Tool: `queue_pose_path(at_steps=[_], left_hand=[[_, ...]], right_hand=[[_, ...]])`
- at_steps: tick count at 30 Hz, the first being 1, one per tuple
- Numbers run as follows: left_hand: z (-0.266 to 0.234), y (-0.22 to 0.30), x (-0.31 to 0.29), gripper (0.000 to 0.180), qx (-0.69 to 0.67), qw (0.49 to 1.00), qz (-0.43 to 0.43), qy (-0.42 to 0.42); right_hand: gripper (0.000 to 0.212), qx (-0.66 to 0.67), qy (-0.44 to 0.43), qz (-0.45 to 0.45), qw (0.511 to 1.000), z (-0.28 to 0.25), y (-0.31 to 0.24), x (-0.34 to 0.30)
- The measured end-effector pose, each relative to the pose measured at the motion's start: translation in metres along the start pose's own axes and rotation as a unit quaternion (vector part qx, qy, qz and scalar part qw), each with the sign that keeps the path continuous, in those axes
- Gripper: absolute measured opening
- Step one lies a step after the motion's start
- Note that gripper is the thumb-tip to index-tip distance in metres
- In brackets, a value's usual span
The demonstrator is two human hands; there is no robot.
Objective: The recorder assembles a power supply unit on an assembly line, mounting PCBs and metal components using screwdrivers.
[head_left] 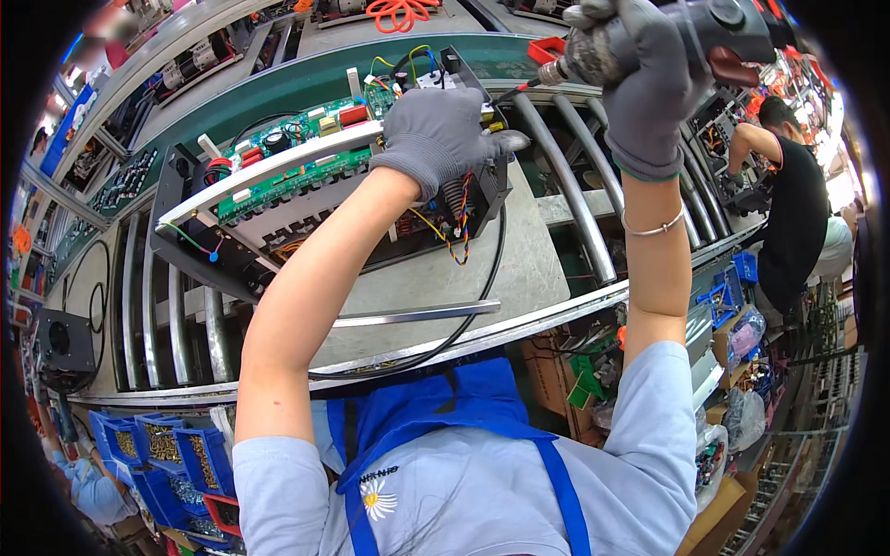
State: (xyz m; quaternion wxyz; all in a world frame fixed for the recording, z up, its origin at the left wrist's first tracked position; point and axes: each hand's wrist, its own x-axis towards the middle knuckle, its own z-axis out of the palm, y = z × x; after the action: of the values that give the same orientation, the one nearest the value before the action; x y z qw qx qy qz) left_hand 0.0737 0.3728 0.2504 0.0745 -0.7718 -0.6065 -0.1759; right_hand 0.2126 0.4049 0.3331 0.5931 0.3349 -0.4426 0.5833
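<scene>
My left hand [436,134], in a grey glove, lies over the right end of an open metal chassis [306,199]. Its fingers are curled with the tips hidden, and the thumb juts out to the right. In my gloved right hand [649,79] is a dark power screwdriver [705,37], held sideways. Its bit [519,90] points left, close to my left hand's fingers; the contact point cannot be made out. Green circuit boards [287,148] with red and yellow parts run along the chassis. Coloured wires [459,246] hang at its right end.
The chassis sits on a grey plate [519,250] over a roller conveyor [575,195]. A metal strip [417,313] and a black cable [454,338] lie in front. Blue bins of screws [162,445] stand lower left. A person in black [793,204] works at the right.
</scene>
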Motion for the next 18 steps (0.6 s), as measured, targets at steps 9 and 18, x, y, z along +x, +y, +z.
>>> queue_pose_path(at_steps=[9, 18], left_hand=[[0.005, -0.005, -0.001, 0.077, -0.018, 0.997, 0.028, 0.071], [0.000, -0.004, 0.001, 0.075, -0.030, 0.999, 0.018, 0.032]], right_hand=[[0.017, -0.478, 0.171, -0.004, 0.862, 0.050, 0.018, 0.022], [0.010, -0.550, 0.176, 0.138, 0.805, 0.022, 0.018, 0.042]])
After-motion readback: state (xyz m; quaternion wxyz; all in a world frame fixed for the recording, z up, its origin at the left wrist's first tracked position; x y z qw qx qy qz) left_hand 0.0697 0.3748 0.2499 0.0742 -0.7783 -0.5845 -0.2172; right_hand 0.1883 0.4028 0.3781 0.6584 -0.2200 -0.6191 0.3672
